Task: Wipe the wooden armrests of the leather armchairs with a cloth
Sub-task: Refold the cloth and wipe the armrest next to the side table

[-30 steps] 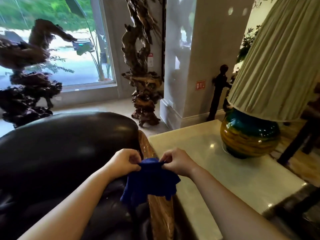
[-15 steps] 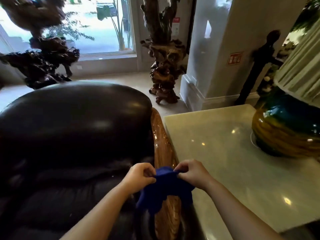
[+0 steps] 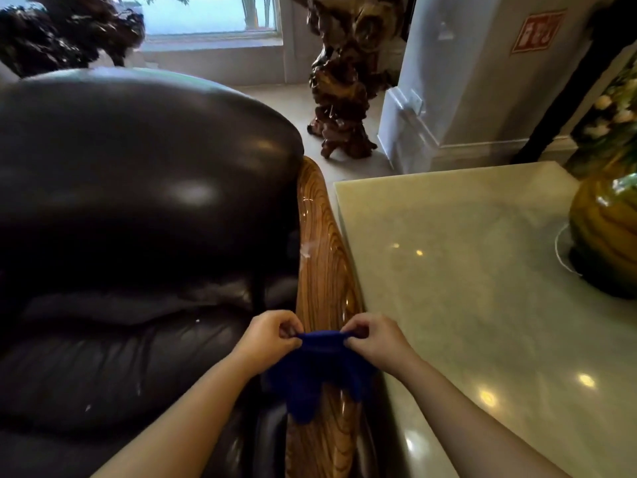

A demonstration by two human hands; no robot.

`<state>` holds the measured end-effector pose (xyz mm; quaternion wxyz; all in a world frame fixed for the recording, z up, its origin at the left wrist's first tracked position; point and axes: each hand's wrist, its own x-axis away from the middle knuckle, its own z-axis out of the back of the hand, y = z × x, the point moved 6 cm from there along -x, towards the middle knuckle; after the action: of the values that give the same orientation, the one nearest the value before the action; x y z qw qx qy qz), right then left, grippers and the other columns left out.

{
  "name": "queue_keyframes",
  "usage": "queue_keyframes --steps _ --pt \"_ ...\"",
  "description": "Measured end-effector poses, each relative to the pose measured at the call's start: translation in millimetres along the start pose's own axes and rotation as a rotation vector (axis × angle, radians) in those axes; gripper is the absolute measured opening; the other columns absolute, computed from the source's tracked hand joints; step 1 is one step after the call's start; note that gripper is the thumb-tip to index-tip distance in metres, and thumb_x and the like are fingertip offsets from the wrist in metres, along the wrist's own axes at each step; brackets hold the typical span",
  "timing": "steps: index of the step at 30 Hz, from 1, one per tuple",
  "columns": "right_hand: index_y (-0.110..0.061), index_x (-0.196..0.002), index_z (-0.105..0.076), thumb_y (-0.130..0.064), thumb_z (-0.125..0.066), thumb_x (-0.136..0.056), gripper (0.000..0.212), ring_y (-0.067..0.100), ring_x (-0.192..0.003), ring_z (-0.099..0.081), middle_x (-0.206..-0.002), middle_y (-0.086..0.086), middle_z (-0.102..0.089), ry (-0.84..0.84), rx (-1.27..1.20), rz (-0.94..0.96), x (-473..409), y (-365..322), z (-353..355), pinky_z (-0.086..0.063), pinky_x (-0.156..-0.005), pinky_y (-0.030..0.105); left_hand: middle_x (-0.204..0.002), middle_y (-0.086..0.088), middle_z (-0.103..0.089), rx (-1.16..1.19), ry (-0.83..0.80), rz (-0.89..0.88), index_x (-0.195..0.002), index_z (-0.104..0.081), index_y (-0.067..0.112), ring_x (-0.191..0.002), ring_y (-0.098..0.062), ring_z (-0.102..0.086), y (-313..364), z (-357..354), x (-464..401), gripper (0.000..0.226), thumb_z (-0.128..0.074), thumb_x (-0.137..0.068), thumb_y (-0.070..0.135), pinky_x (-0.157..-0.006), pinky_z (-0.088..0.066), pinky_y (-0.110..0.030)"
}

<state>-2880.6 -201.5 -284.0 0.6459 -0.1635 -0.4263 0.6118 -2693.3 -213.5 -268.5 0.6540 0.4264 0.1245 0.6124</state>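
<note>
Cloth [image 3: 320, 370], dark blue, held stretched between both hands directly above the wooden armrest [image 3: 325, 270]. Left hand [image 3: 269, 339] pinches the cloth's upper left edge with thumb and curled fingers; right hand [image 3: 374, 339] pinches the upper right edge the same way. Top edge runs taut between the two pinches; the rest hangs in loose folds over the armrest. Whether the hanging folds touch the wood cannot be told from this angle.

Armrest: glossy, strong grain, runs from the lower edge of view up along the right side of the dark leather armchair [image 3: 138, 208]. A pale smudge or glare spot shows on its upper half, hard to make out which. Its near stretch is partly covered by the cloth, and its lowest part is cut off by the frame.

Armchair fills the left half; its seat and far side fall in deep shadow, detail lost. Small pale specks on the cushion.

Pale stone tabletop [image 3: 465, 288] sits just beside the armrest on the right, with light reflections on its polish. On it, a rounded green-and-amber lamp base [image 3: 606, 236], cut off at the right edge; nothing above the base shows.

Behind: a gnarled wood sculpture [image 3: 344, 81] on the floor, top cropped; a second dark one [image 3: 69, 32] at upper left, blurred. White pillar [image 3: 458, 81] carries a red sign [image 3: 536, 31], unreadable.
</note>
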Motion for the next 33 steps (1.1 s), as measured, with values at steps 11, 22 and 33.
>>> queue_keyframes --steps 11,22,33 --pt "-0.024 -0.143 -0.027 -0.036 -0.036 -0.093 0.053 0.032 -0.140 -0.023 -0.152 0.013 -0.029 0.666 0.379 0.151 -6.2 1.3 -13.1 -0.026 -0.109 0.047 -0.157 0.008 0.012 -0.175 0.614 -0.091 -0.142 0.008 0.039 -0.141 -0.002 0.017 -20.3 -33.5 -9.3 0.057 -0.016 -0.092 0.046 -0.116 0.002 -0.039" --pt "-0.033 -0.146 -0.012 -0.046 -0.034 -0.088 0.064 0.030 -0.141 -0.021 -0.155 0.007 -0.023 0.524 0.465 0.019 -75.4 32.4 -64.6 -0.033 -0.105 0.058 -0.149 0.015 0.023 -0.174 0.479 0.013 -0.138 0.017 0.036 -0.140 -0.004 0.014 -51.0 -99.1 -69.4 0.060 -0.003 -0.084 0.049 -0.114 -0.005 -0.030" --pt "-0.034 -0.146 -0.002 -0.045 -0.020 -0.090 0.060 0.028 -0.144 -0.011 -0.158 0.006 -0.009 0.461 0.467 0.039 -153.7 -1.1 -25.2 -0.029 -0.109 0.054 -0.142 0.022 0.032 -0.034 0.414 -0.014 -0.133 0.025 0.041 -0.137 0.001 0.020 -26.2 -50.5 -148.0 0.058 -0.019 -0.095 0.034 -0.117 -0.006 -0.033"
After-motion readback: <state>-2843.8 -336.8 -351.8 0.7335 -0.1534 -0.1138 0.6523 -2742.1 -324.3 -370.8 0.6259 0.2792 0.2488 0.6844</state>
